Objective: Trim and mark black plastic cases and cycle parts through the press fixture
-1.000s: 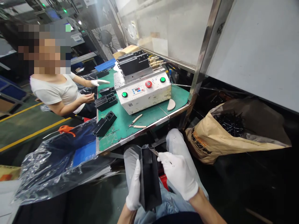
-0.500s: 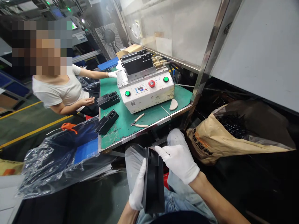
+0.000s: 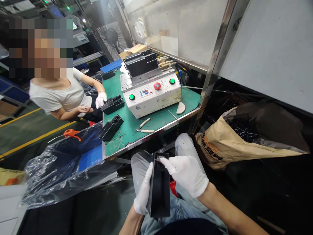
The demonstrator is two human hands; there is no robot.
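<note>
A long black plastic housing point(image 3: 160, 192), open on its upper side, is held above my lap. My left hand point(image 3: 143, 192), in a white glove, grips it along its left wall. My right hand point(image 3: 187, 173), also gloved, is closed in a pinch at the housing's far end. A thin, light sliver shows at its fingertips, too small to name. On the green table, beyond my hands, lie nippers point(image 3: 146, 126) with pale handles, a thin metal rod point(image 3: 173, 115) and a pale half-round piece point(image 3: 181, 108).
A white machine point(image 3: 153, 101) with green and red buttons carries black housings point(image 3: 143, 65). Two more housings lie at the table's left, by a co-worker's gloved hand point(image 3: 100, 100). A paper sack point(image 3: 220, 143) of black scraps stands right; a plastic-lined box point(image 3: 58, 169) stands left.
My right fingertips have moved left, from the housing's far right corner to over its far end. The co-worker's gloved hand has come from the machine to a housing at the table's left edge.
</note>
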